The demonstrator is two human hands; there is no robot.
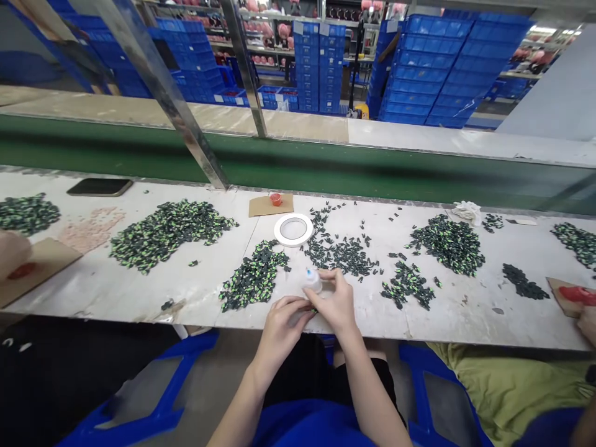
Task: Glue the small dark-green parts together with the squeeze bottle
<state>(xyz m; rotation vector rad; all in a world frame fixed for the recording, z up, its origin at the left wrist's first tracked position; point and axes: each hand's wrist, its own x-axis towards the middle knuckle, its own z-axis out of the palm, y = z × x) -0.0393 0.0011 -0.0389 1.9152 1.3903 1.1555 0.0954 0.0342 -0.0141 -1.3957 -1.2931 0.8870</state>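
In the head view my right hand [339, 304] is closed round a small white bottle [311, 282] with a blue tip, tilted over the near part of the table. Just left of it, my left hand [285, 318] pinches a tiny dark piece with a bit of green [314, 310], mostly hidden by the fingers. A heap of small black-and-green pieces [254, 278] lies to the left of my hands. Beyond the bottle are scattered plain dark pieces [344, 256] and a white ring-shaped roll of tape [278, 231].
A red cup [276, 199] stands on cardboard [259, 207] at the back. More black-and-green heaps [170, 233] [449, 245] lie to both sides. Co-workers' hands [13, 251] [589, 323] are at the table's ends. A phone [100, 187] rests at the back left.
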